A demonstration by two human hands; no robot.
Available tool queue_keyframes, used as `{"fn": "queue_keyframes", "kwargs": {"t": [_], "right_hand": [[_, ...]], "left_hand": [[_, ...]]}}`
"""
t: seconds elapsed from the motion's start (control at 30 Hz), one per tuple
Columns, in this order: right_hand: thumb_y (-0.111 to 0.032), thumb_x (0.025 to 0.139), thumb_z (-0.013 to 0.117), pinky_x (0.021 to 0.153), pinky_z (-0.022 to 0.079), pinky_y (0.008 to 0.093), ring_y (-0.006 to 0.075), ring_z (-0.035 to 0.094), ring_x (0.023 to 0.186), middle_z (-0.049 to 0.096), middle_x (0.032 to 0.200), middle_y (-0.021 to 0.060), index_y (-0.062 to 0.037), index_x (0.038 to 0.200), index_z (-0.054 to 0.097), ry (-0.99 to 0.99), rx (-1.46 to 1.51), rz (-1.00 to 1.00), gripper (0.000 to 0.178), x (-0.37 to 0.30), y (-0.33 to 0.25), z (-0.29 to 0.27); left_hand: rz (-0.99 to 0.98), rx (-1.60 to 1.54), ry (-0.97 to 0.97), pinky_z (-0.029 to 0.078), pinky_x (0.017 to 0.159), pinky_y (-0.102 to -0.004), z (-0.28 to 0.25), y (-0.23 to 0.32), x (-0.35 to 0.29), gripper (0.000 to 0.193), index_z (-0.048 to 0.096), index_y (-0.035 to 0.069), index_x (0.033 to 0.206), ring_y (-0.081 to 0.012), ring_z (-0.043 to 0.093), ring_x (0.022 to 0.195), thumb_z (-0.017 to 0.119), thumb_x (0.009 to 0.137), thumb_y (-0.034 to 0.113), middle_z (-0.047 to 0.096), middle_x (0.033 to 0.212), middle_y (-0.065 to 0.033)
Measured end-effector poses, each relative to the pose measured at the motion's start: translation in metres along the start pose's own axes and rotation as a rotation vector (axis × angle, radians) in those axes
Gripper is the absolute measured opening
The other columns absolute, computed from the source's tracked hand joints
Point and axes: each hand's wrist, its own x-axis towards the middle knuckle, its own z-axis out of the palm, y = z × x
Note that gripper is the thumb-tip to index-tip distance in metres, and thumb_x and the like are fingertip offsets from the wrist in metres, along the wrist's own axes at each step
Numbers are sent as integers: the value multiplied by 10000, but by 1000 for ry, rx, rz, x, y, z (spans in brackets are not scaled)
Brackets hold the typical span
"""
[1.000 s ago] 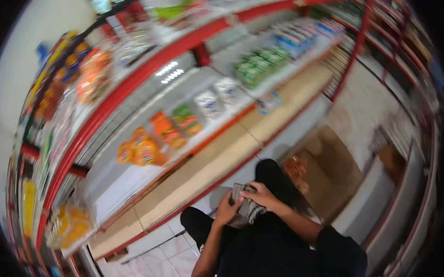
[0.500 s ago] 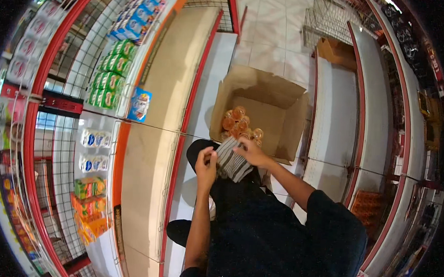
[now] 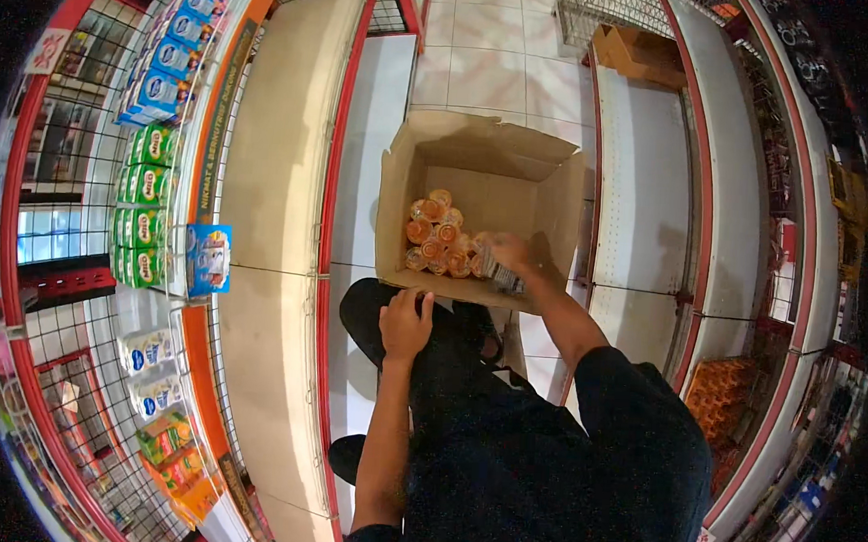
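Note:
An open cardboard box (image 3: 474, 290) stands in front of me with several orange-topped, round clear containers (image 3: 434, 232) grouped at its left side. My right hand (image 3: 514, 255) reaches inside by the near wall, slightly smeared by motion, its fingers closed on a grey-and-white striped cloth (image 3: 504, 276). The cloth hangs low in the box, beside the rightmost containers, and is partly hidden by the hand. At the box's near left edge, my left hand (image 3: 406, 324) rests over my dark-clothed knee with nothing in it, thumb apart from the fingers.
Left of the box runs a beige shelf (image 3: 279, 167), with green packs (image 3: 144, 205) and blue boxes (image 3: 169, 61) on the rack beyond. White shelves (image 3: 646, 174) flank the right side. A small cardboard box (image 3: 637, 55) sits on them; orange-brown trays (image 3: 724, 395) are nearer.
My right hand has carried the striped cloth forward and down into the box. The left hand has let go of the cloth and stays near the box's edge. The view has shifted slightly.

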Motion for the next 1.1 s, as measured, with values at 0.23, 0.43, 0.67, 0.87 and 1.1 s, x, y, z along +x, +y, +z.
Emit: {"fn": "queue_keyframes", "kwargs": {"t": [0.23,0.43,0.67,0.87,1.1], "right_hand": [[-306,860,618,800,514,431,310,616,1014,620,1125,156,-100,1368,433,-287,-293,-229,578,-1,-33,47],[-315,808,696,758,536,431,286,616,997,594,1211,107,-207,1458,342,-413,-416,-423,748,9,-51,68],[-335,791,738,764,527,439,279,616,959,607,1183,90,-186,1304,490,-487,-298,-324,589,2,-60,56],[-305,773,741,815,501,438,304,608,982,626,1109,131,-120,1154,574,-481,-266,-355,456,-37,-72,4],[-153,716,714,894,464,383,306,599,1017,641,1049,123,-83,1134,592,-145,220,-797,441,-118,-98,-65]], "left_hand": [[-42,-25,28,439,753,-422,2,2,7,276,652,81,983,-294,617,882,564,934,338,657,927,-90],[-56,-9,-30,439,754,-418,3,-2,9,277,651,88,972,-297,616,877,545,940,342,655,922,-85],[-128,-14,-88,456,783,-432,2,-5,14,302,659,91,1003,-303,640,905,537,941,360,680,966,-104],[-147,-100,-68,464,781,-418,-2,-4,12,279,663,87,989,-287,653,881,561,933,340,686,944,-98],[-360,-504,123,508,788,-339,-7,-1,13,290,630,10,1070,-238,664,846,627,933,265,691,943,-127]]}}
